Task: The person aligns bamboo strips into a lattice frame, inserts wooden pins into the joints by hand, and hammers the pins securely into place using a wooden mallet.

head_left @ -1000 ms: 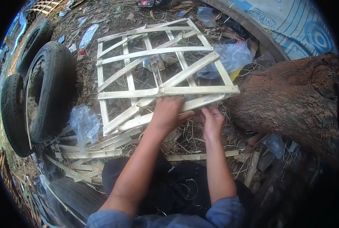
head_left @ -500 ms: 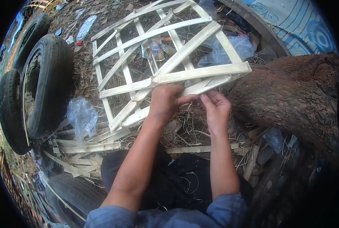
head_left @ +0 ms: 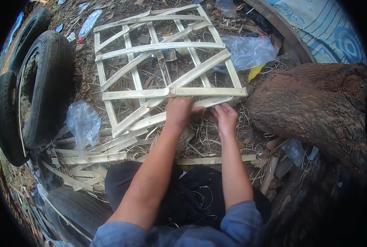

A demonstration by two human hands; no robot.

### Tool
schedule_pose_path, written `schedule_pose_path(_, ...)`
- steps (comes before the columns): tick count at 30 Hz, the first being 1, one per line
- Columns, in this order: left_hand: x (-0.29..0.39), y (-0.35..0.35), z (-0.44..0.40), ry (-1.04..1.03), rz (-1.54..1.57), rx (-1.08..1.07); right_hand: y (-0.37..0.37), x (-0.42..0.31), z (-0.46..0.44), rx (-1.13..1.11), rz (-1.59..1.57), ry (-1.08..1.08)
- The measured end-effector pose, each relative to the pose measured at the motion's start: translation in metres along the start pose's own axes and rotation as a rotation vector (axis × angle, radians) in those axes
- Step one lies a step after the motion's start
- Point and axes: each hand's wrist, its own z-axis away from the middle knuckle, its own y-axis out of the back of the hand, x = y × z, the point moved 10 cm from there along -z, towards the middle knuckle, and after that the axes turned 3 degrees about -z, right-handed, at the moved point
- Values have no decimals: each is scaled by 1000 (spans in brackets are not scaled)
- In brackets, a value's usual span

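A lattice frame of pale flat strips point(head_left: 142, 94) lies in front of me, its crossing slats making open squares and triangles. My left hand point(head_left: 180, 112) is closed round its near edge, just below the joint where a diagonal slat meets the crosswise one; most of the fingers are hidden under the strips. My right hand point(head_left: 225, 116) pinches at the lowest strip near the right corner, with thumb and fingertips together. Whether anything small sits between those fingertips cannot be made out.
Old tyres point(head_left: 52, 88) stand at the left. A thick tree trunk point(head_left: 311, 107) lies at the right. Loose strips point(head_left: 95, 158) are piled near my knees, beside a clear plastic bag point(head_left: 83, 123). Another plastic bag point(head_left: 249, 51) and a yellow scrap point(head_left: 255, 72) lie behind the frame.
The frame's right side rose and tilted, then came back down, and it now sits slightly further left. Both hands moved with it and kept their places at its near edge.
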Motion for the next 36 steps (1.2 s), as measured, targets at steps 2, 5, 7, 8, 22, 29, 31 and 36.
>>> schedule_pose_path(2,-3,-5,1,14,-14,-8,0,0,-1,-1,4,-5)
schedule_pose_path(5,-1,-6,-4,73,-33,-84,2,-1,-2,16,45,10)
schedule_pose_path(7,2,-9,-4,122,-37,-159,4,1,1,30,50,-15)
schedule_pose_path(8,7,-9,-3,118,-99,-178,5,3,2,39,55,-42)
schedule_pose_path(22,44,4,-1,65,137,-149,21,-4,7,63,269,104)
schedule_pose_path(29,31,3,1,99,-302,-163,-14,-58,20,57,645,367)
schedule_pose_path(31,33,0,3,99,-301,-191,-18,-54,17,49,720,365)
schedule_pose_path(36,33,-2,16,175,-346,-164,-18,-53,10,17,659,312)
